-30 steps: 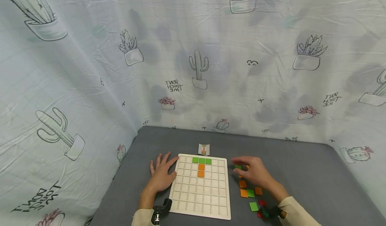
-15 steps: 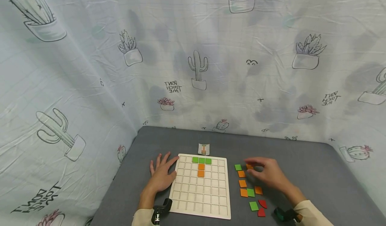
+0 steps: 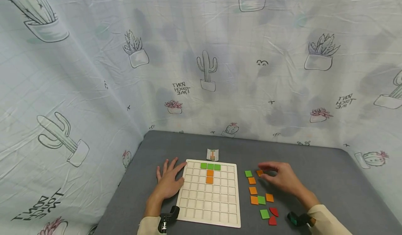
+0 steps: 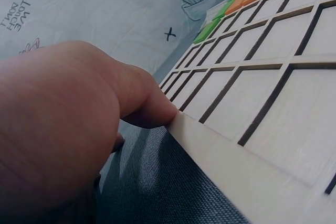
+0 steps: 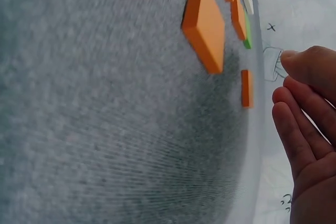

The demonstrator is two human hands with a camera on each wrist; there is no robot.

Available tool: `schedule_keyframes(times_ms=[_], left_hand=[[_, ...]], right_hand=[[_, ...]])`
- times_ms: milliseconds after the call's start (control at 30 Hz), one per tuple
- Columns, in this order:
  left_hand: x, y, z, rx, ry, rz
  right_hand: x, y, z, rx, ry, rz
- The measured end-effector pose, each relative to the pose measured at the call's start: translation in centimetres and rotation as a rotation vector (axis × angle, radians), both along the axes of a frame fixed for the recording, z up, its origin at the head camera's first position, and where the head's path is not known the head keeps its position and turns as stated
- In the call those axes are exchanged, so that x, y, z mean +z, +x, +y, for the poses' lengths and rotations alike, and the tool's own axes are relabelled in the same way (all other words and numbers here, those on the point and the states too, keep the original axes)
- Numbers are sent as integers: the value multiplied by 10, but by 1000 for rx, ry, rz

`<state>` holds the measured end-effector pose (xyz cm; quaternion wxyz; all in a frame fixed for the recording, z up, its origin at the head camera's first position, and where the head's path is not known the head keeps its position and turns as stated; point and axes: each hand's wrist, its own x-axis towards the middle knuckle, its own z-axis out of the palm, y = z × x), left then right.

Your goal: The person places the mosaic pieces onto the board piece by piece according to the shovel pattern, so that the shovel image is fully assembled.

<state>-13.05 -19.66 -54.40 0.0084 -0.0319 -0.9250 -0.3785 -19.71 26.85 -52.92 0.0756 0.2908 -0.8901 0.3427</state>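
A pale wooden grid board (image 3: 208,207) lies on the table with 3 green square tiles (image 3: 210,166) in its top row. Below the middle one sit 2 orange square tiles (image 3: 209,176), one under the other. My left hand (image 3: 169,182) rests at the board's left edge, fingers spread; in the left wrist view its thumb (image 4: 152,106) touches the border. Over loose tiles right of the board is my right hand (image 3: 281,175), fingers loosely bent and holding nothing. Its fingertips are right by an orange tile (image 3: 259,173). That hand (image 5: 310,114) shows gaps between its fingers in the right wrist view.
Several loose tiles lie right of the board, among them a green one (image 3: 248,173), an orange one (image 3: 269,197) and a red quarter-round one (image 3: 274,212). Behind the board stands a small printed pattern card (image 3: 212,154). A cactus-print curtain (image 3: 238,71) surrounds the grey table (image 3: 314,179).
My right hand has moved right, from over the upper green tile to beside the orange one, uncovering several loose tiles. The left hand and the tiles on the board stay as they were.
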Motion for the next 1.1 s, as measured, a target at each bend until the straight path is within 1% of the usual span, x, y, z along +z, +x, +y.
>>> schedule_keyframes(times_ms=[167,533,733,933,1100], left_hand=[[0,0,0,-4,1,2],[0,1,-1,-2,-4,8],[2,2,-1,-5,2,6],[1,1,-2,-7,8,10],[1,1,-1,-12,7,9]], right_hand=[[-5,-5,4,-3,-4,-36],[-16,-11,9,-20,52,-44],[-16,-10,8,-13,45,-25],[-16,-9,7,-46,48,-35],[-12,-4,7,-64,34,-3]])
